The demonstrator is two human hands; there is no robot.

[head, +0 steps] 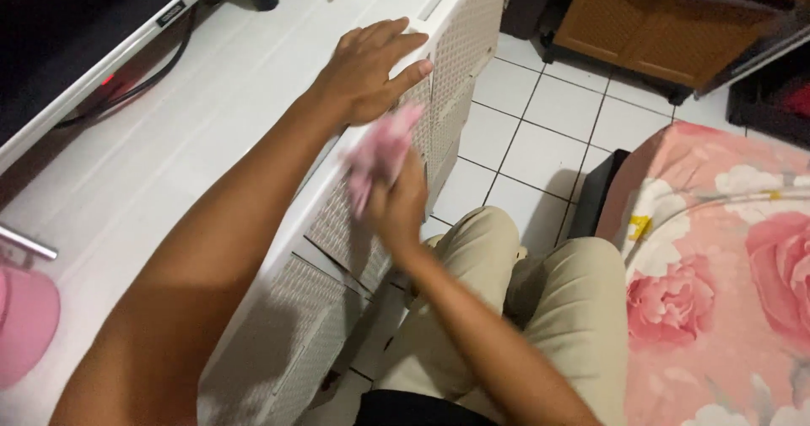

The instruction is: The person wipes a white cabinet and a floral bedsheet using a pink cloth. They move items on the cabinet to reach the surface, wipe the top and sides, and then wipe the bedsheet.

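Left hand (367, 67) flat and spread wide on the far edge of the white desk (169, 156), fingers over the rim, bracing; right hand (396, 207) closed round a pink cloth (381, 149) (blurred, mid-motion), pressed against the woven-pattern drawer fronts (337, 223) just below the left hand; knees in beige trousers (540, 291) near, floral bed (726, 274) to the right, tiled floor (540, 114) beyond. Risks, as a judgement: cloth could snag on the lattice texture and slip from the grip; hard rubbing might push a drawer front askew; black cable (143, 80) on the desk, far left, sits well apart.
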